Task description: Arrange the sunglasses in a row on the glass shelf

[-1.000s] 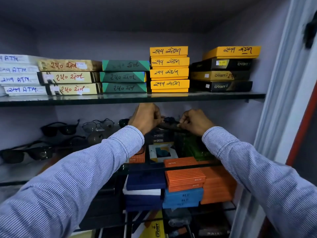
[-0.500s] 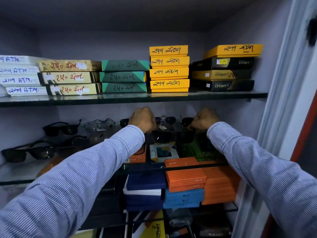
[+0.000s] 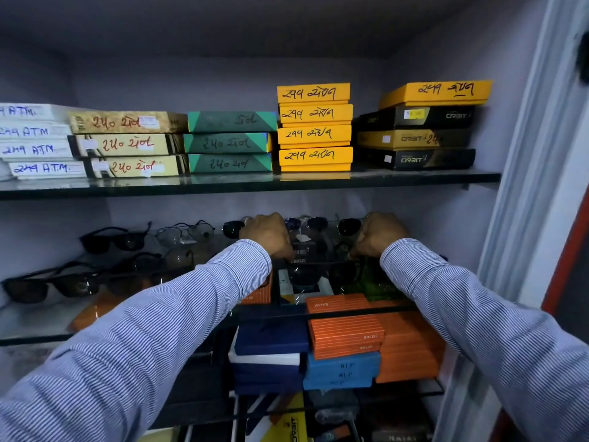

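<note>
Setting sunglasses [image 3: 322, 224] at back of glass shelf [image 3: 38, 323], both hands curled: left hand [image 3: 271, 236], right hand [image 3: 379, 234] apparently pinching temples, grip partly hidden. Risking bumping neighbouring pair w/ knuckles, breaking row.

The white boxes [image 3: 38, 148] at upper left carry "ATM" in blue handwriting. The black boxes [image 3: 417, 159] at upper right are printed "ORBIT". Lower down, the orange boxes [image 3: 345, 334] read "BALIDI", faintly.
</note>
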